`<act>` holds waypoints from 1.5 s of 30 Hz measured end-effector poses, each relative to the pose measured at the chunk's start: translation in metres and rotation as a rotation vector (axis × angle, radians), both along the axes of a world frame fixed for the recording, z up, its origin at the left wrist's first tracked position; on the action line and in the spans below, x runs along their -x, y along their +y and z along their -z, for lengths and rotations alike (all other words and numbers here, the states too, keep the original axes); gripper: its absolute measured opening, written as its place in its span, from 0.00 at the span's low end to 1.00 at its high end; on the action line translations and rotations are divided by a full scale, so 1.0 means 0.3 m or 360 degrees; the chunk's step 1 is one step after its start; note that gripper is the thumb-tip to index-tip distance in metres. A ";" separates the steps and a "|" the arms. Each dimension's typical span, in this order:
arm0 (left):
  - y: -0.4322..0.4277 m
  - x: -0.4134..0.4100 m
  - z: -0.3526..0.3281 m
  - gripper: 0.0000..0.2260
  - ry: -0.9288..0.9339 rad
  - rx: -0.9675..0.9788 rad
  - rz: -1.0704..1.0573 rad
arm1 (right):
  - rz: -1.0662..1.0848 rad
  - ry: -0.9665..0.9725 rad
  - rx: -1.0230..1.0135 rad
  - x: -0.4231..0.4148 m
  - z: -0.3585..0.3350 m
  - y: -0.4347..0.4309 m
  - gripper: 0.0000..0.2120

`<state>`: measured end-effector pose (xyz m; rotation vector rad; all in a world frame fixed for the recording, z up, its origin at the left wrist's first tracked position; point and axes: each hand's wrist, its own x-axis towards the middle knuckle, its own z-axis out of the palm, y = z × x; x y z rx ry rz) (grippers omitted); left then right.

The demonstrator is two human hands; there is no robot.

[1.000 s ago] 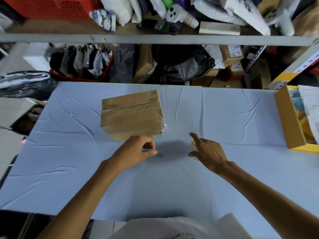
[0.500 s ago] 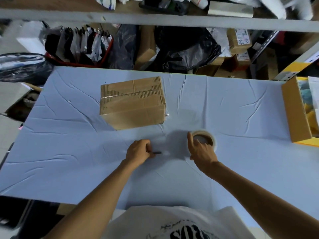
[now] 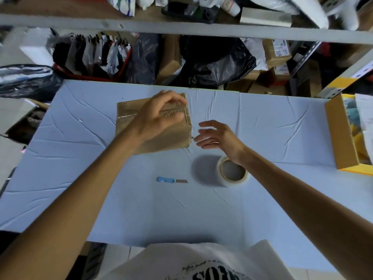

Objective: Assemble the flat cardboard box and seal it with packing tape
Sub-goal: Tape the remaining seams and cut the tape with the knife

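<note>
Pressing sealed box (image 3: pixel 141 126) with left hand (image 3: pixel 159 116) laid flat, right hand (image 3: pixel 218 136) spread empty; next, likely smoothing tape ends

Brown corrugated cardboard box (image 3: pixel 129 126), centre frame, dark dashed edge markings. Pale blue creased table cloth (image 3: pixel 262 126). Blue-handled small utility knife (image 3: pixel 171 180). Translucent whitish packing tape roll (image 3: pixel 232 171). Yellow-brown open carton (image 3: pixel 341 136), right edge.

One head-worn wide-angle view looks forward and steeply down from above the person's chest; the worktop (image 3: pixel 262 122) fills the middle, close below; cluttered shelves (image 3: pixel 181 29) run across the top, facing the camera; both forearms enter from the bottom corners.
</note>
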<state>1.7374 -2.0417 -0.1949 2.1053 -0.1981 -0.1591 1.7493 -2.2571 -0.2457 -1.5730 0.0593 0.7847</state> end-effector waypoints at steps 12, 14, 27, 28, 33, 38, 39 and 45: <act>-0.041 -0.064 0.134 0.14 -0.0120 -0.0625 0.0146 | 0.0384 0.0158 0.0010 -0.004 0.061 0.045 0.19; -0.048 -0.061 0.147 0.13 -0.0195 -0.0668 0.0121 | 0.0421 0.0123 0.0068 -0.004 0.068 0.056 0.20; -0.078 -0.028 0.189 0.30 -0.0479 -0.1017 0.0035 | 0.0825 -0.0330 0.0217 0.025 0.132 0.100 0.16; -0.077 -0.026 0.188 0.30 -0.0475 -0.1005 0.0026 | 0.0801 -0.0319 0.0264 0.023 0.131 0.105 0.16; -0.063 -0.037 0.168 0.43 -0.0211 -0.0740 -0.0040 | 0.0643 -0.0452 0.0844 0.042 0.105 0.085 0.14; 0.004 -0.020 0.189 0.44 -0.0326 -0.1056 -0.0132 | 0.0586 -0.0558 0.0714 0.092 0.062 0.064 0.05; 0.017 -0.015 0.194 0.43 -0.0302 -0.1077 -0.0176 | 0.0541 -0.0590 0.0649 0.101 0.057 0.069 0.06; 0.025 -0.014 0.207 0.38 -0.0337 -0.1087 -0.0293 | 0.0318 -0.0817 0.0585 0.134 0.035 0.134 0.13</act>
